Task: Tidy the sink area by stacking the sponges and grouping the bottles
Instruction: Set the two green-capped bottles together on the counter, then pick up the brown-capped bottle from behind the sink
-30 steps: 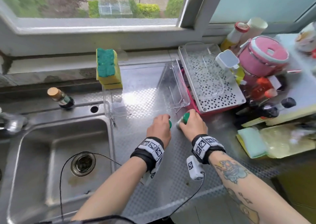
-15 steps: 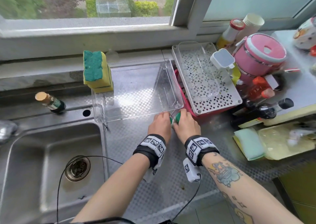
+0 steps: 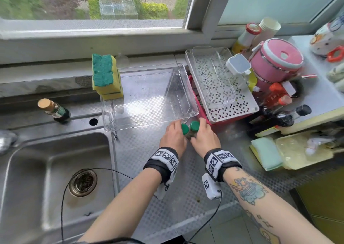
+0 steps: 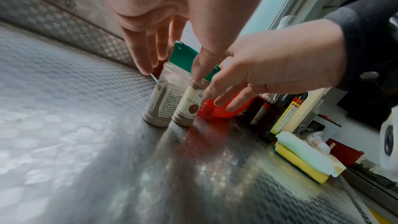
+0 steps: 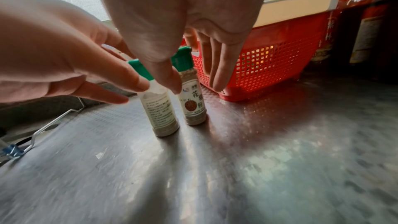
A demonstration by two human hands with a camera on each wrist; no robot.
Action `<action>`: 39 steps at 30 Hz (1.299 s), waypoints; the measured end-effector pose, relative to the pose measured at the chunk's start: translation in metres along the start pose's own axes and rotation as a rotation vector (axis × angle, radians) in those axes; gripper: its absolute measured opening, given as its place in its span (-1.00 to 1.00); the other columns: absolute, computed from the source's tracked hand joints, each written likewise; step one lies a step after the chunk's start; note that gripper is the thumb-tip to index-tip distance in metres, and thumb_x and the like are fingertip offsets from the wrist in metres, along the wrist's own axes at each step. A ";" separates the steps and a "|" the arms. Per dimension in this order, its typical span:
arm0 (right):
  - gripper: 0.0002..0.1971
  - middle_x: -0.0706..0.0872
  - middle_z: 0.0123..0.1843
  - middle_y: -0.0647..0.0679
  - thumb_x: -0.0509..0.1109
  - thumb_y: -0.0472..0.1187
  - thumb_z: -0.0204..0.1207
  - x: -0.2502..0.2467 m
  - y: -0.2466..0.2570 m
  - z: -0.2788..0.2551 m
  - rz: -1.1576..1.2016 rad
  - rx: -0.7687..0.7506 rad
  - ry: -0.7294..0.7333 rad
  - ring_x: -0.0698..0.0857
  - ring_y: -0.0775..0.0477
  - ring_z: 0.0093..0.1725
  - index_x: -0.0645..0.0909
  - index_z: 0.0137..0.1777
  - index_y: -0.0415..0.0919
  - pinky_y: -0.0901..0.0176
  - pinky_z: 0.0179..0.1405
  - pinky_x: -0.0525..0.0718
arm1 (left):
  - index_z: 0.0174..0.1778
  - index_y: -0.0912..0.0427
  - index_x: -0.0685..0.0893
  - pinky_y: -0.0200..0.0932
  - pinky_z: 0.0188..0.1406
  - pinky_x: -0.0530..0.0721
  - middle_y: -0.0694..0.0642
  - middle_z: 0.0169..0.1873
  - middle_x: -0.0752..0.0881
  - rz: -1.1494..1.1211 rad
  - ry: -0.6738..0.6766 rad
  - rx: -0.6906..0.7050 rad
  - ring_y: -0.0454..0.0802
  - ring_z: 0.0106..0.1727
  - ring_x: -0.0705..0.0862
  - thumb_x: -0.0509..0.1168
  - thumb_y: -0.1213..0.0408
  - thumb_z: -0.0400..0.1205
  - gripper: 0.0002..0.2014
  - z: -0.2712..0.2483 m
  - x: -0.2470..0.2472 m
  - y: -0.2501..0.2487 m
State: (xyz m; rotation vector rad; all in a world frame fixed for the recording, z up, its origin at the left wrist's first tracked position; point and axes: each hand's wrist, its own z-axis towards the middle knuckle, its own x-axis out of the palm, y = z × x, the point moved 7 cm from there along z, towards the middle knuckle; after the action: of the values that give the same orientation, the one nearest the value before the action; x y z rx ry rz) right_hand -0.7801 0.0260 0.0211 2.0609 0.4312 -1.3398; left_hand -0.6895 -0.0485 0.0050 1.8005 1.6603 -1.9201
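At far left of the head view, a dark bottle (image 3: 55, 111) is standing behind the sink (image 3: 55, 169), with stacked sponges (image 3: 107, 77) leaning at upper centre. Mid-frame, the left hand (image 3: 173, 136) is reaching palm-down, fingers straight and spread, thumb touching one green-capped spice bottle (image 5: 160, 108). The right hand (image 3: 204, 137) is mirroring it, fingers loosely extended, thumb resting against the second spice bottle (image 5: 193, 101). Both are standing upright, side by side, just beside a red basket (image 5: 269, 60).

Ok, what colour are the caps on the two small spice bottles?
Green, on both small spice bottles; the right wrist view shows the caps best.
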 end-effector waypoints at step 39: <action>-0.77 0.68 0.16 -0.08 0.20 -0.11 0.51 0.121 0.201 -0.075 -0.174 -0.194 0.174 0.68 -0.22 0.12 0.50 0.14 -0.09 0.00 0.01 0.60 | 0.33 0.08 0.49 0.12 0.13 0.61 0.22 0.36 0.47 0.135 -0.315 -0.378 0.25 0.28 0.56 0.32 0.40 0.59 -0.61 0.009 -0.265 0.306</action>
State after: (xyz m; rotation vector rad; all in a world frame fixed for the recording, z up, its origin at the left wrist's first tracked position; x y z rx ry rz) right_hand -0.5601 -0.0819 -0.0012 2.0205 0.8005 -1.1675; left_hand -0.4135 -0.3449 0.0000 1.3539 1.6113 -1.5988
